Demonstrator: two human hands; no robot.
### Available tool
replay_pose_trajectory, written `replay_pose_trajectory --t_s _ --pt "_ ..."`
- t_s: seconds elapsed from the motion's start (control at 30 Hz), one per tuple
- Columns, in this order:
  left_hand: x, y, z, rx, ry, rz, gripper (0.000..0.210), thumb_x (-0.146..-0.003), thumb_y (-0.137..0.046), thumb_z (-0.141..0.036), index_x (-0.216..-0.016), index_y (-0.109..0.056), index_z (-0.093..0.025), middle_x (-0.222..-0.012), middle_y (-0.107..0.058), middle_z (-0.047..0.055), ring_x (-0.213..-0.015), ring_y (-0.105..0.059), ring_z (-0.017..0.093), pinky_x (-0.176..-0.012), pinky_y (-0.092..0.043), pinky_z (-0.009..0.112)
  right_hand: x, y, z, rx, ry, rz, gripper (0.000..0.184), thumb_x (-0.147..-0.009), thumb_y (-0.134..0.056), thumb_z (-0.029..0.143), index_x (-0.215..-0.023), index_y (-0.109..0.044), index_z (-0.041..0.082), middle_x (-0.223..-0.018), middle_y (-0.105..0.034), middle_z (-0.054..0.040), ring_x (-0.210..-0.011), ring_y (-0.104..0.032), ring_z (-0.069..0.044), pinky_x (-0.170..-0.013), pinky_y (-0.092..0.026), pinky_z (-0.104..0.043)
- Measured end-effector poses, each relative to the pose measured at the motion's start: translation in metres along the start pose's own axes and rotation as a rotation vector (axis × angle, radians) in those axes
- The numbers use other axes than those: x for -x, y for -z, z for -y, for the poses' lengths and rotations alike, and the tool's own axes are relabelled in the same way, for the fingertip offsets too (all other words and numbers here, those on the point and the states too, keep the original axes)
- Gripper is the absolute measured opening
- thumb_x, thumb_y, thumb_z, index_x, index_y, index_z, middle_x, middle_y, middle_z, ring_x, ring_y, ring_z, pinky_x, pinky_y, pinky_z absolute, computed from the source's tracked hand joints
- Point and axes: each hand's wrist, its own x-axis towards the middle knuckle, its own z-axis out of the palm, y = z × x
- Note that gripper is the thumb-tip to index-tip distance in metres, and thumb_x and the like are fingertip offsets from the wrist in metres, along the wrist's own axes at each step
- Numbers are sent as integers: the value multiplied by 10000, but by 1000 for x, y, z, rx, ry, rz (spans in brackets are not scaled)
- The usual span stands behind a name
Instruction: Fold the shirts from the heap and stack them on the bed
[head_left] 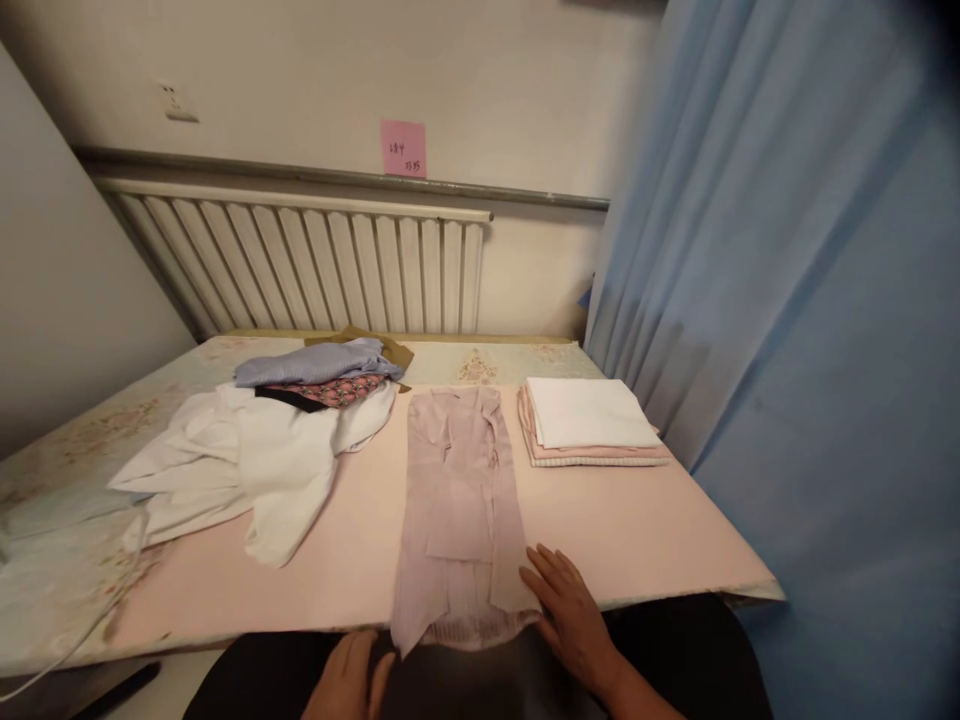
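Observation:
A pale lilac-pink top (457, 510) lies lengthwise in front of me, its sides and sleeves folded inward and its ribbed hem hanging slightly over the near table edge. At the lower right corner of the top, my right hand (566, 610) rests with stretched fingers against the fabric. My left hand (349, 680) is low by the table edge, just left of the hem. Its thumb stands apart from the fingers and no cloth shows in it; the lower part of the hand is cut off by the frame.
To the left lies a loose heap with a white garment (289, 470), a patterned red cloth (352, 390) and a blue-grey garment (322, 362). A folded stack (589, 412) sits at right. A blue curtain (750, 250) borders the table; a radiator (322, 260) stands behind.

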Motion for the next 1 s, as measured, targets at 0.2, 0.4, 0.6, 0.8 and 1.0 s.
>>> replay_pose_trajectory --t_s 0.2,0.4,0.6,0.8,1.0 --pt "-38 -6 22 -329 -429 -195 527 -859 -402 -123 -1380 -405 -205 -1417 -457 105 -1289 -433 246 -1003 -419 385 -7 0 -8 28 42 -25 574 -799 -469 71 -1341 -466 263 -1378 -499 -84 -1315 -402 -237 -1078 -349 -525" --pt "-61 -10 16 -421 -595 -119 703 -754 -384 40 -1387 -417 -263 -1470 -399 47 -1349 -356 224 -1029 -375 347 -23 -5 -20 95 133 -74 599 -771 -444 48 -1342 -478 226 -1334 -529 -130 -1246 -471 -249 -1019 -416 -504" --pt "-72 -10 26 -397 -694 -135 597 -812 -461 -91 -1388 -410 -241 -1423 -461 78 -1267 -466 224 -998 -409 321 -49 -14 -27 132 194 -91 527 -807 -432 64 -1295 -532 235 -1342 -533 -111 -1254 -464 -258 -1019 -421 -495" --pt "-88 -4 28 -373 -727 -105 658 -782 -426 20 -1377 -408 -261 -1351 -541 59 -1184 -534 185 -970 -431 296 -63 -16 -32 93 279 -15 499 -862 -427 126 -1348 -477 226 -1395 -486 -102 -1322 -393 -240 -1076 -366 -482" --pt "-109 8 7 -429 -810 -106 711 -808 -403 54 -1449 -284 -229 -1467 -398 80 -1345 -352 225 -1055 -365 368 -68 -13 -33 40 353 48 496 -878 -425 150 -1373 -446 187 -1411 -464 -126 -1352 -345 -236 -1093 -335 -475"
